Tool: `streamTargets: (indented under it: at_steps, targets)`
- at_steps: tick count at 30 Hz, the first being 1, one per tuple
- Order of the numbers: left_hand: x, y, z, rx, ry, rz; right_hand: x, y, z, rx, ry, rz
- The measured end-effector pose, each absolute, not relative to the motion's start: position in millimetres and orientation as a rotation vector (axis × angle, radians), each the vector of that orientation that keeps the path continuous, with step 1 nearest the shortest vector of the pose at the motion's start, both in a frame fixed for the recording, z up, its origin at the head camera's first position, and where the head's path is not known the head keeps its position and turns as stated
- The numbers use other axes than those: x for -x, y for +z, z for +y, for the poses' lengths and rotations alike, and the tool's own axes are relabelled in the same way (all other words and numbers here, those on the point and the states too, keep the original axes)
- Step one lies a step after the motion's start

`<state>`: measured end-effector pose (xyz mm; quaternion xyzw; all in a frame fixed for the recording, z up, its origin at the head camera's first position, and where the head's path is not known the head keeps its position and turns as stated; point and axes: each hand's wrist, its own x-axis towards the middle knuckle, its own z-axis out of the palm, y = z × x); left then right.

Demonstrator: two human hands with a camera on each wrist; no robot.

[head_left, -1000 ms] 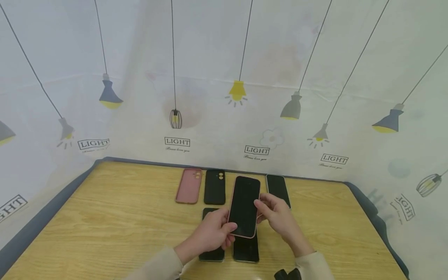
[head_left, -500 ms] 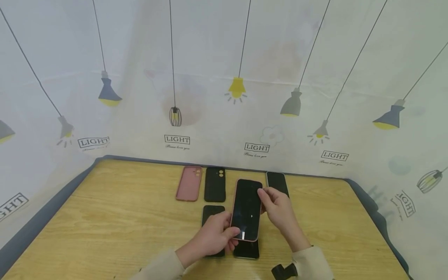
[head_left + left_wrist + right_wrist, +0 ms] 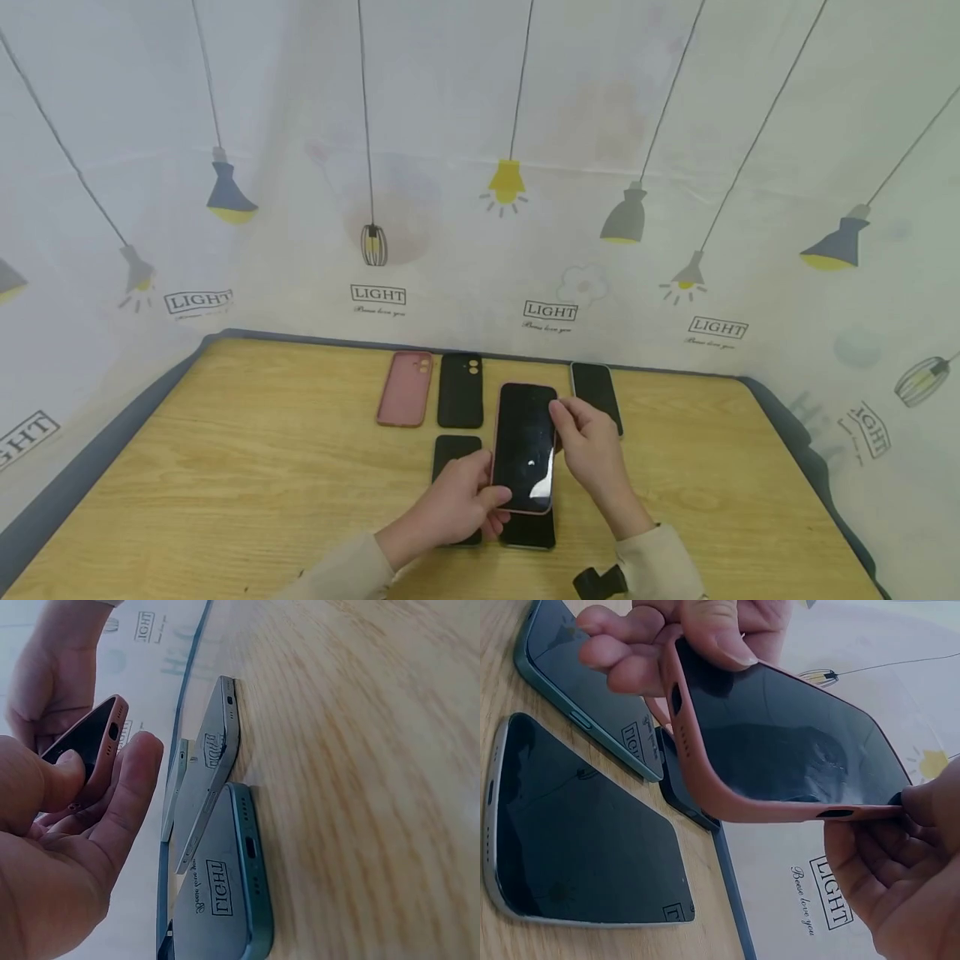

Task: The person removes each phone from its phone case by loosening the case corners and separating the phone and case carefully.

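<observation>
Both hands hold a smartphone in a pink case (image 3: 523, 446) above the table, its dark screen facing up. My left hand (image 3: 453, 502) grips its lower left corner, thumb over the front and fingers beneath. At the upper right edge, my right hand (image 3: 592, 442) pinches it with thumb on the rim and fingers behind. In the right wrist view the pink case (image 3: 742, 802) wraps the phone's edges, with cutouts at the port and side. Below it lie a silver-edged phone (image 3: 585, 832) and a green-edged phone (image 3: 585, 690), both screen up.
At the back of the wooden table (image 3: 247, 467) lie an empty pink phone case (image 3: 403, 390) and a black phone case (image 3: 461, 392). Another phone (image 3: 596, 392) lies behind my right hand. A printed curtain (image 3: 450, 167) stands along the table's far edge.
My right hand has slid up the phone's right edge toward the upper corner. The left hand keeps its grip. The phone has tilted slightly, and a bright reflection now shows on its screen.
</observation>
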<state>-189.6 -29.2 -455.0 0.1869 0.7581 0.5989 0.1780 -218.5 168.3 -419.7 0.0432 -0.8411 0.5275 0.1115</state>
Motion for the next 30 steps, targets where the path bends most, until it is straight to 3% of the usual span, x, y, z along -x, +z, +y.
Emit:
streamTargets:
  at_steps: [30]
  targets:
    - [192.2,-458.1,-33.4,-0.538,1.603,2.2,215.3,-421.5,158.8,-0.185,1.507,-2.319]
